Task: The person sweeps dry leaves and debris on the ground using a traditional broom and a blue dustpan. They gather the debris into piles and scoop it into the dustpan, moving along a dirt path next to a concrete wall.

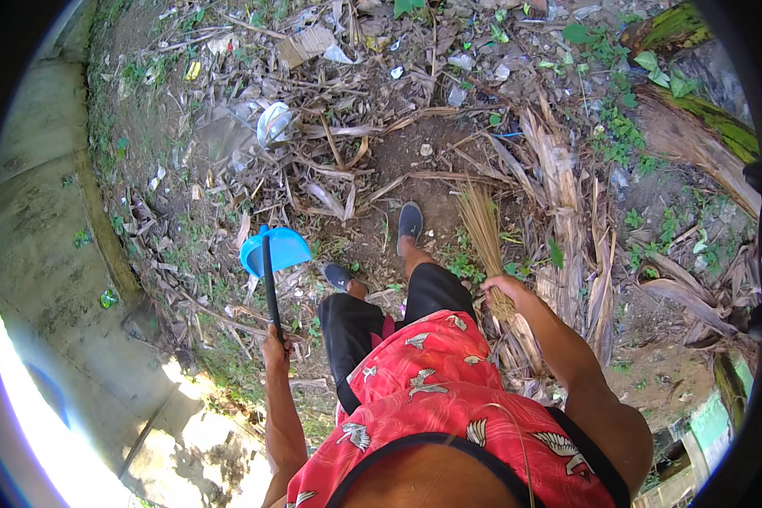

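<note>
My left hand (275, 348) grips the black handle (271, 286) of a long-handled dustpan. Its blue plastic pan (289, 249) hangs ahead of my left foot, and I see no heap in it. On the other side, my right hand (507, 289) is closed around the bound end of a stick broom (481, 216). The broom's thin tan bristles fan out away from me, over soil and small green weeds. Whether the bristle tips touch the ground I cannot tell. Both my feet, in dark slip-on shoes (410, 222), stand on the littered dirt between the two tools.
Dry leaves and stalks cover the ground, with a white plastic bag (274, 124) and a cardboard piece (306, 46) among them. A shredded dry trunk (562, 203) lies to the right. Beyond it are mossy logs (698, 127). A concrete path (44, 209) with a raised edge runs along the left.
</note>
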Tool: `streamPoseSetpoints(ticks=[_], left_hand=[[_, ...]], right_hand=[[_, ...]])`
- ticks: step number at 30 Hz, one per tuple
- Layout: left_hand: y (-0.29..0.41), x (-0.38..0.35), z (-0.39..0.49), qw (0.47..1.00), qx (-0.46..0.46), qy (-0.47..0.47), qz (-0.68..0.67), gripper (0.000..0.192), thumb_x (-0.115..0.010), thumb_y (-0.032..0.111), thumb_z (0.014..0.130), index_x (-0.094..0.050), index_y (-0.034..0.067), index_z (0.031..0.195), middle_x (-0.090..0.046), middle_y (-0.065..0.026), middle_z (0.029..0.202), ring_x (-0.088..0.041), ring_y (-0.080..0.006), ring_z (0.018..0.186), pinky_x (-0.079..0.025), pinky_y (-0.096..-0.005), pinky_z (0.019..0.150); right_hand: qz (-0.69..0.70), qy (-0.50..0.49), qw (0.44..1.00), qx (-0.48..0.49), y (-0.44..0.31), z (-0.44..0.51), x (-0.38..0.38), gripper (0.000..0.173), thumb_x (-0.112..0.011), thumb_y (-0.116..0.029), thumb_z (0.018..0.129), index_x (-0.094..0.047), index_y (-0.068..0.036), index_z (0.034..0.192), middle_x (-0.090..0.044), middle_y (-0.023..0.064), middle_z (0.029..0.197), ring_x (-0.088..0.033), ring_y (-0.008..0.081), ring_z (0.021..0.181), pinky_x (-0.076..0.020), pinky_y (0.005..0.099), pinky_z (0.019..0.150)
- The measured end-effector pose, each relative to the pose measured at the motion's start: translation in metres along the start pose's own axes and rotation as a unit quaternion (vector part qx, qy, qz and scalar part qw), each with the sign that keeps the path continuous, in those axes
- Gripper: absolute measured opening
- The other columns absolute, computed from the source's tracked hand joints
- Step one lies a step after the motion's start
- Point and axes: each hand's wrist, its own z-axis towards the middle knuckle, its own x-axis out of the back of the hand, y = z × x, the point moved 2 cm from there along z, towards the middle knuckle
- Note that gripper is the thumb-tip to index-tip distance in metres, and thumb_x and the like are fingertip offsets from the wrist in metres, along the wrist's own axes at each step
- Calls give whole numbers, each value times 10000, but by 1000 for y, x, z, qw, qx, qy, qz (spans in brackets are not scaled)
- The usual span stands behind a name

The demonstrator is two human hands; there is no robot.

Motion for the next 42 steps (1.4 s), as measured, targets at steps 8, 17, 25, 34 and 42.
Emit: streamPoseSetpoints(ticks=[8, 17, 25, 34, 42], left_hand=[[9, -15, 28, 999, -11, 10, 34, 409, -502, 454, 1033, -524, 78, 874, -504, -24, 635, -480, -147, 472, -410, -309, 404], [39, -48, 40, 998, -4, -57, 19, 414, -458, 452, 1055, -505, 84, 872, -462, -6, 621, -457, -127, 481, -392, -303, 397], [69, -82, 25, 993, -69, -99, 6, 416, -480, 453, 1050, -512, 69, 894, -509, -17, 666, -463, -117, 497, -388, -289, 418], [113, -90, -18, 983, -138, -123, 14, 388, -500, 458, 1044, -536, 86, 938, -514, 7, 691, -460, -90, 502, -383, -253, 425], [135, -84, -42, 977, -181, -113, 19, 358, -587, 434, 1012, -532, 113, 863, -505, 16, 667, -465, -82, 483, -375, -250, 399]], right_hand=[[-4, 10, 1000, -28, 3, -15, 65, 214, -711, -234, 836, -626, -58, 748, -633, 95, 655, -628, 237, 532, -544, 393, 541], [-68, 114, 989, 70, 70, -104, 72, 140, -731, -129, 818, -669, -6, 839, -673, 127, 677, -673, 220, 579, -541, 383, 547], [-253, 187, 941, 121, 111, -133, 88, 239, -781, -131, 727, -713, -35, 936, -689, 114, 723, -689, 227, 640, -533, 357, 599], [-401, 113, 907, 61, 140, -11, 80, 300, -798, -310, 660, -754, -29, 756, -736, 138, 745, -703, 248, 679, -558, 358, 661], [-154, 266, 875, 373, -24, 110, -44, 438, -719, -246, 714, -664, 31, 1049, -711, 263, 945, -700, 412, 913, -546, 478, 802]])
